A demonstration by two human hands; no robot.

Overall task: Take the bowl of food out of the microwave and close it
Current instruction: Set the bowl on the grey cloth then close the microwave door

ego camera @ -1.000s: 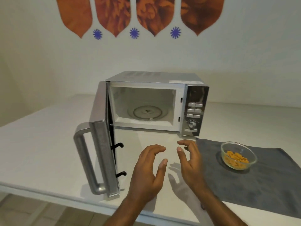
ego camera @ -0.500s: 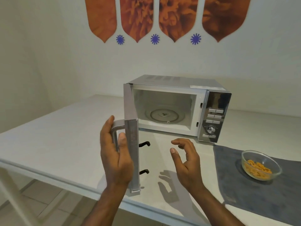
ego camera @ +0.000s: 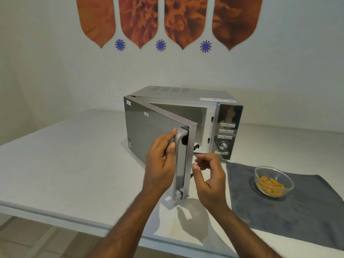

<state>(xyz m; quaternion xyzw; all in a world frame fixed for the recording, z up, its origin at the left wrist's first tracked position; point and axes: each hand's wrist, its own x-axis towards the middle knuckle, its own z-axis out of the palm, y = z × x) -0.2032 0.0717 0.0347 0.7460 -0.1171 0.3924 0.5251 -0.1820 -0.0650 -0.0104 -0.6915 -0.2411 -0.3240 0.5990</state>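
Head view: one left hand (ego camera: 160,164) grip holds door handle (ego camera: 179,164); one right hand (ego camera: 210,174) half-curled, empty

The silver box-shaped microwave (ego camera: 186,116) stands on the white flat table (ego camera: 74,164), with the clear glass bowl of food (ego camera: 273,181) to its right and nearer the front, resting on the grey rectangular cloth mat (ego camera: 297,211).

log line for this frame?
phase: closing | left hand: on door handle | right hand: free | door: ajar | bowl: on cloth
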